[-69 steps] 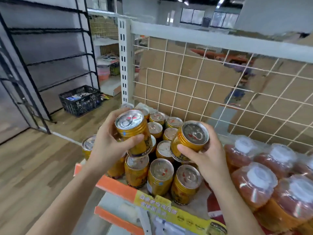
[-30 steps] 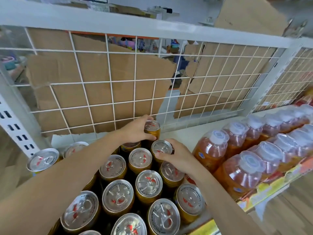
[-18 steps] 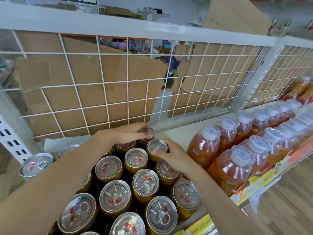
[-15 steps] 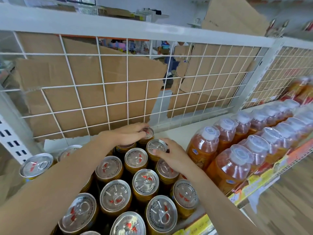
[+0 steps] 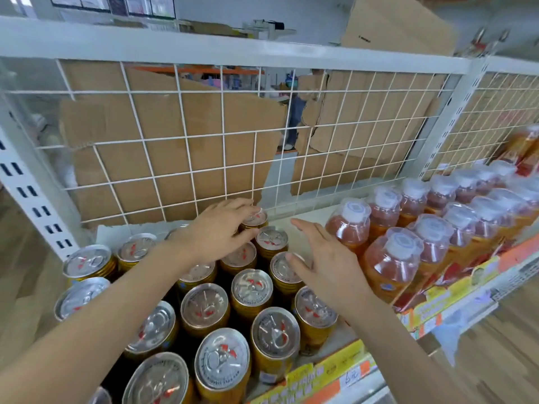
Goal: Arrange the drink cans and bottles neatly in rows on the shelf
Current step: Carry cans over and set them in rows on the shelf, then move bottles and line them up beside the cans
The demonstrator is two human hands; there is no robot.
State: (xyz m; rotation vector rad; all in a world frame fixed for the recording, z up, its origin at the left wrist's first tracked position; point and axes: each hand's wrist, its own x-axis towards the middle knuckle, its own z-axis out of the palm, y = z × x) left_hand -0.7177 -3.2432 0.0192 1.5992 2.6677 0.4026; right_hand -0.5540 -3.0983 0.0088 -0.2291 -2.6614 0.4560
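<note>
Head view: we looked down on both our bare hands above a block of golden cans.
Left fingers (image 5: 233, 207): they curled over the lid of the rear can (image 5: 259, 218) with the thumb against its near side, so we held that can in a pinch.
Right fingers (image 5: 309, 230): they were straight and spread, pointed toward the back, and held nothing.
Right thumb (image 5: 291, 262): it lay on the lid of a side can (image 5: 281, 272) in the right-hand column.
Left hand (image 5: 215, 231): it reached in over the middle rows.
Right hand (image 5: 326, 258): it sat between the block and the nearest bottle.
Rear can's place: it stood upright at the far end of the block, just in front of the wire grid (image 5: 186, 141).
Cans (image 5: 252, 287): they stood upright with silver lids up, close together in rows on the white shelf (image 5: 306, 212).
Bottles (image 5: 390, 258): orange drink with white caps, in rows to the right of the block.
Cardboard (image 5: 163, 118): brown sheets stood behind the grid.
Price strip (image 5: 326, 371): yellow and orange, it ran along the shelf's front edge.
</note>
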